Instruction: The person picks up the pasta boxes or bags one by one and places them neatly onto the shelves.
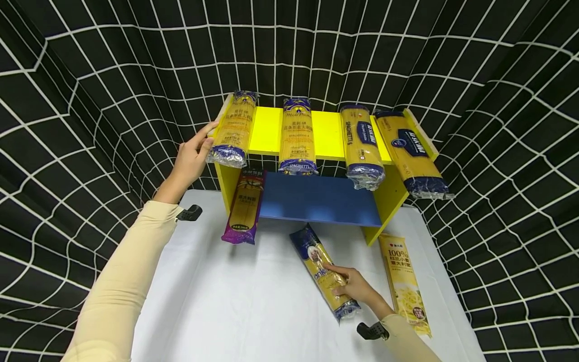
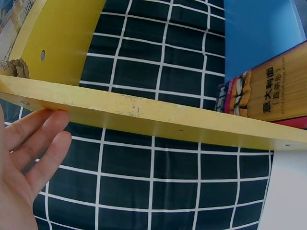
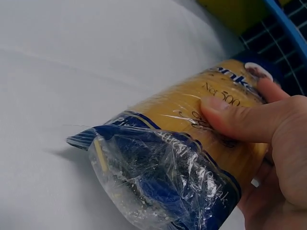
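Note:
My right hand (image 1: 357, 287) grips a blue-and-yellow spaghetti packet (image 1: 317, 256), which slants over the white table in front of the shelf. In the right wrist view, the thumb lies across the packet's front (image 3: 168, 103), and its crinkled clear end points toward the camera. At the shelf's upper left, my left hand (image 1: 192, 158) touches the yellow side panel (image 2: 144, 108) with fairly straight fingers. Beside that hand lies a spaghetti packet (image 1: 232, 128) on the top yellow board. Below it, a purple-ended pasta packet (image 1: 246, 203) rests on the blue lower board (image 1: 316, 198), jutting out in front.
Along the yellow top board (image 1: 267, 130) lie another blue-ended spaghetti packet (image 1: 297, 136) and two navy-labelled packets (image 1: 362, 143) toward the right. A pale yellow pasta packet (image 1: 404, 281) lies on the white table (image 1: 217, 301) at right. Black cloth with white grid lines surrounds everything.

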`<state>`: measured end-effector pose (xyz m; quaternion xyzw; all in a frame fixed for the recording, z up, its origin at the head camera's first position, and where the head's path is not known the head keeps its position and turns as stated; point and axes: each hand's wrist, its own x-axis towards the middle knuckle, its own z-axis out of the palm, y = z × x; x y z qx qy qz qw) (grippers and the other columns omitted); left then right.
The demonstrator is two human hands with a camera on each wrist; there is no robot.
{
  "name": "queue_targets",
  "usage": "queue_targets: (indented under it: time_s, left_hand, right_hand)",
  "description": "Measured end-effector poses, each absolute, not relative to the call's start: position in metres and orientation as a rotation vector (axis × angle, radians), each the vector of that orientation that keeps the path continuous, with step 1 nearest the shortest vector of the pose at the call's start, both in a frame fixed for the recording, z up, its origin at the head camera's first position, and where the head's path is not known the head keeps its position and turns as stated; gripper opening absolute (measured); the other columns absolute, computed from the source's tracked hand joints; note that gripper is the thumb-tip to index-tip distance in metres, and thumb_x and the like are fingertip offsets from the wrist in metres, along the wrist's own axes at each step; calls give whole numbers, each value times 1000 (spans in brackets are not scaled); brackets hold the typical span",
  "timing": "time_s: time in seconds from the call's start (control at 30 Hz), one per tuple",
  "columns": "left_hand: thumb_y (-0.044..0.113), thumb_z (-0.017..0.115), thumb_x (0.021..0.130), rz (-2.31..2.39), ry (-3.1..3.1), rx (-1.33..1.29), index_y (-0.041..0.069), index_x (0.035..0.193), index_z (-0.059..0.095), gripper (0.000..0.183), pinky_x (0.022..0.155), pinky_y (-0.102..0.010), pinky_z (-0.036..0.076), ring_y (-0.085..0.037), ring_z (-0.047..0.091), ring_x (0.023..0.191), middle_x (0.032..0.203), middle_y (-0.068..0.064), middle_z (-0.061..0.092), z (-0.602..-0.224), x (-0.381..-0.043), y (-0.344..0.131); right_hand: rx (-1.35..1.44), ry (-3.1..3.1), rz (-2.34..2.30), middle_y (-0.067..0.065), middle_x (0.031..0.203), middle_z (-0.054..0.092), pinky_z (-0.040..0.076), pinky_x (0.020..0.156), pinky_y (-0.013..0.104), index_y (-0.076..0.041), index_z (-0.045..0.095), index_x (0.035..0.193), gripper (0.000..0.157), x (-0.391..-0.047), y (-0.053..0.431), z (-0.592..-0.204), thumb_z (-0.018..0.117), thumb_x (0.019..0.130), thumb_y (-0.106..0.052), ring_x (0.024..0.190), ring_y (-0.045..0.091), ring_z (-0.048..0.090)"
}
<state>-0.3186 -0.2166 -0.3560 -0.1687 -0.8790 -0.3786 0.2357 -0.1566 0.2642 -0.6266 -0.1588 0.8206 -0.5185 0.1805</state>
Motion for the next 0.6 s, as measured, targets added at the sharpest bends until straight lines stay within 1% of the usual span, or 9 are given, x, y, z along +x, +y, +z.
queue_targets:
  time_s: [0.07,0.1,0.13,0.2,0.23,0.3,0.37,0.47,0.6]
  left_hand:
    - [45,38,105,-1037,-2404,-468,44,149,40,44,58,-23,40,-26,60,74,113,-24,71,-356,-319,-217]
    - [45,38,105,-1036,-2399,-471,44,149,40,44,58,-23,39,-26,60,74,113,-24,71,-357,-319,-217]
    - [45,38,105,-1035,-2396,-472,44,149,40,44,57,-23,39,-26,60,74,112,-24,71,-357,-319,-217]
    - [46,38,105,-1037,-2390,-472,44,149,40,44,57,-22,39,-26,60,74,111,-24,71,-357,-320,-217]
    - [46,37,105,-1037,-2389,-471,44,149,40,44,57,-22,39,-26,59,74,110,-24,71,-357,-320,-217]
    - [47,37,104,-1037,-2391,-471,44,149,40,44,57,-22,39,-26,59,75,110,-24,71,-358,-321,-217]
    - [46,37,104,-1037,-2392,-470,44,149,40,44,58,-22,39,-27,60,75,111,-24,71,-358,-321,-217]
    - [45,37,105,-1035,-2391,-471,43,149,40,44,59,-22,39,-27,60,76,112,-24,71,-358,-321,-217]
    - [45,37,105,-1037,-2389,-474,43,149,40,44,59,-22,39,-26,59,75,109,-24,71,-357,-320,-217]
  right_hand:
    - [-470,2277,-1482,21,150,48,55,59,26,-14,54,143,73,-156,260,-623,76,77,6,86,5,59]
    - [-486,2269,-1482,22,149,48,55,60,26,-13,54,143,72,-155,258,-621,75,76,6,85,5,58]
    - [-505,2267,-1479,23,148,49,56,62,26,-12,55,143,72,-155,256,-618,75,76,6,93,6,59]
    - [-541,2264,-1468,23,146,51,56,66,25,-11,55,142,71,-154,254,-615,75,76,6,97,10,60]
    - [-557,2263,-1463,23,145,52,56,69,25,-11,55,142,71,-154,253,-613,76,76,5,104,11,58]
    - [-575,2262,-1445,21,145,53,56,71,24,-11,55,142,71,-154,251,-610,76,76,5,105,14,59]
    - [-585,2244,-1438,21,144,54,56,70,24,-11,55,142,70,-154,250,-607,75,77,5,99,18,61]
    - [-587,2211,-1432,22,144,54,56,67,25,-11,55,142,68,-154,249,-603,75,79,5,91,20,63]
    - [-610,2203,-1413,23,143,54,54,62,23,-12,54,143,66,-154,248,-595,75,81,1,78,11,61]
